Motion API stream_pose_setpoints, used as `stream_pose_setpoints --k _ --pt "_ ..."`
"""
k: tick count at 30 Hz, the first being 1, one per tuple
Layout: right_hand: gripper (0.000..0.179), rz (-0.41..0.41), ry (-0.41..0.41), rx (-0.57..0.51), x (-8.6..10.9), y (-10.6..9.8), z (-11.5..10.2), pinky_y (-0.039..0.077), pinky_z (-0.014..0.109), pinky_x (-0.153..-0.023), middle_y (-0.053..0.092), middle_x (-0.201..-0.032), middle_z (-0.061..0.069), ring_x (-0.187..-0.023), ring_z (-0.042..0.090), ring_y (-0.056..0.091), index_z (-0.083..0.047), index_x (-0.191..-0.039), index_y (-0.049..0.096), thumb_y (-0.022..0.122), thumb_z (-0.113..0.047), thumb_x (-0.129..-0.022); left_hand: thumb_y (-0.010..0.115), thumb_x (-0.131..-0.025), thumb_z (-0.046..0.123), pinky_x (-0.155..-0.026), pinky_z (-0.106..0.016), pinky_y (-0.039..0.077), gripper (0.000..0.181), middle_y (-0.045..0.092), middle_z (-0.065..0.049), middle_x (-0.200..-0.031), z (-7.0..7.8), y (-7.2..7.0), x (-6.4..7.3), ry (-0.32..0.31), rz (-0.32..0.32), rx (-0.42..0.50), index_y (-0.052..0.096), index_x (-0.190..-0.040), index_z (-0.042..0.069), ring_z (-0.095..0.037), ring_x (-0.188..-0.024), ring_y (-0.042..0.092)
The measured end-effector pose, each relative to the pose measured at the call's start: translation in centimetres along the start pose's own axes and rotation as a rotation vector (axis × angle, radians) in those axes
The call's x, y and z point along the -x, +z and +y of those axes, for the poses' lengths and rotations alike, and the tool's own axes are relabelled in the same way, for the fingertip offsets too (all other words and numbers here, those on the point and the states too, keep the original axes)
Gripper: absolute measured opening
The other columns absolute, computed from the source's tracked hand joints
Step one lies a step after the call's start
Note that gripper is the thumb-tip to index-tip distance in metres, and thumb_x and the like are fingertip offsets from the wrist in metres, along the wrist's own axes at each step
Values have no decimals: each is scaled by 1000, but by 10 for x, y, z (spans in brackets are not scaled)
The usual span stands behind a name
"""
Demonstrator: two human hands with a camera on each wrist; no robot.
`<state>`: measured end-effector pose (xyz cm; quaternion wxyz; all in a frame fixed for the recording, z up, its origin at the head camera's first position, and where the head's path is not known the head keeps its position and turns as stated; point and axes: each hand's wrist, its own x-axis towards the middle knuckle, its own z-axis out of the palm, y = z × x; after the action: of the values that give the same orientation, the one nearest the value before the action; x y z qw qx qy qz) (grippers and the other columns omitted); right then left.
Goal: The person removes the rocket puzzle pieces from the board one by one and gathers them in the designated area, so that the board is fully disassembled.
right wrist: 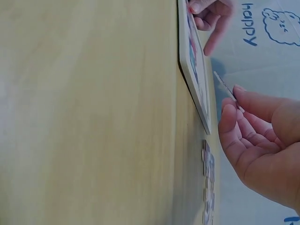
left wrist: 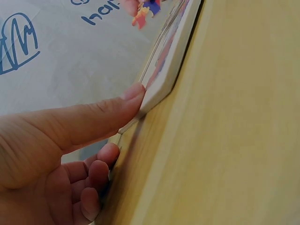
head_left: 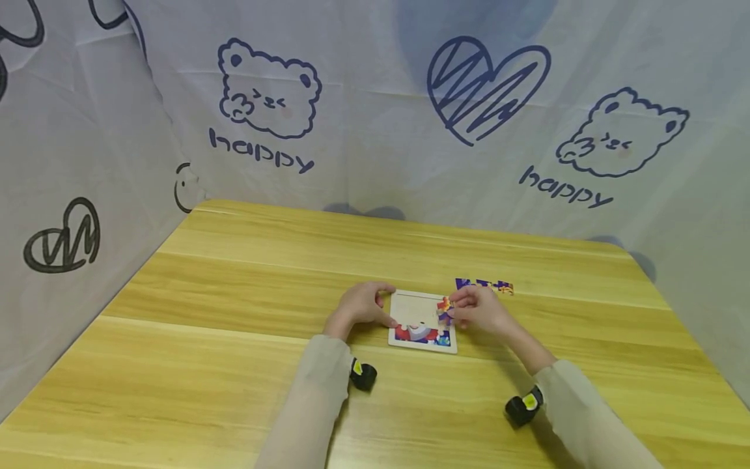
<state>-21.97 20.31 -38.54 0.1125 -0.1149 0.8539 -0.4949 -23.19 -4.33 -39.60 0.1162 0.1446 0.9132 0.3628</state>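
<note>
A shallow white-rimmed jigsaw puzzle tray (head_left: pixel 422 350) lies on the table, its lower part filled with a red, white and blue picture, its upper part bare. My left hand (head_left: pixel 362 305) grips its left side, thumb on the near rim and index finger at the far corner. In the left wrist view the thumb presses on the edge of the tray (left wrist: pixel 161 86) and the other fingers curl below. Between thumb and fingertips, my right hand (head_left: pixel 483 314) pinches an orange and purple jigsaw piece (head_left: pixel 443 305) above the tray's right side. The right wrist view shows this piece (right wrist: pixel 224 86) edge-on, tilted.
Several loose jigsaw pieces (head_left: pixel 483 285) lie in a row just beyond the right hand. The wooden table (head_left: pixel 205 365) reaches back to a pale curtain (head_left: pixel 375 117) with bear and heart drawings. A black wrist camera (head_left: pixel 364 376) sits at the left cuff, another (head_left: pixel 523 409) at the right.
</note>
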Motion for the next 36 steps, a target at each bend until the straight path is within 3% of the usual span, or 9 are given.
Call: stream_pose_setpoints --k 9,36 --pt "26 30 25 -64 6 -13 2 49 29 -56 58 -79 9 -61 14 56 16 -103 50 59 3 -82 83 -61 24 -58 -25 32 65 48 1 -70 0 0 0 7 10 -10 57 -119 10 -12 -60 41" --pt "34 95 56 -120 24 -73 30 49 27 -58 59 -75 2 -62 12 57 22 -110 40 54 3 -85 83 -61 23 -58 -25 32 66 48 1 -68 1 0 0 -5 -1 8 56 -121 10 -12 -59 40"
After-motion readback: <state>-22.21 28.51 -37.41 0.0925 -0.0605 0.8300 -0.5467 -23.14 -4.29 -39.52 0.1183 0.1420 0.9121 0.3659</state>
